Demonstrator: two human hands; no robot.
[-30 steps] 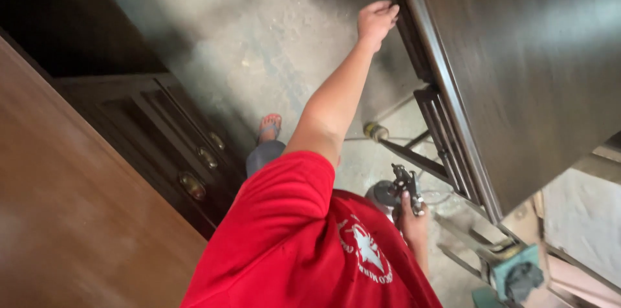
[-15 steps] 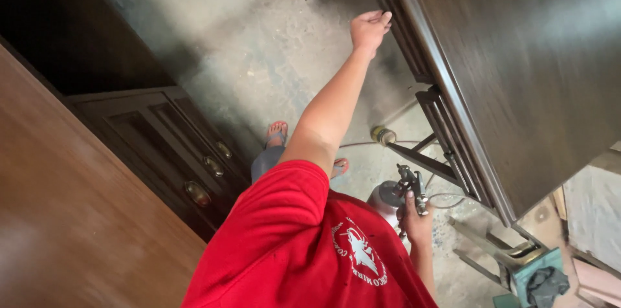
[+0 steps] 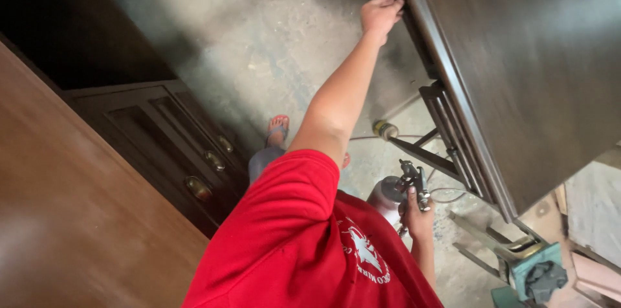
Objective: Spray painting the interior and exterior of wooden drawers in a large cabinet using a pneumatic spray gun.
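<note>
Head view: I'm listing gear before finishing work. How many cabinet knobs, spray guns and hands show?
Round brass knobs on the dark wooden cabinet: 3
Metal spray gun, in the right hand grip: 1
Hands, counting the left hand at the dark brown wooden tabletop edge: 2
Total: 6

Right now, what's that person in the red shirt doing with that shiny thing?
A person in a red shirt stands on the concrete floor beside a big dark wooden tabletop. Their left hand reaches out to its rim, fingers curled there. Their right hand holds a metal spray gun low by the hip.
</note>
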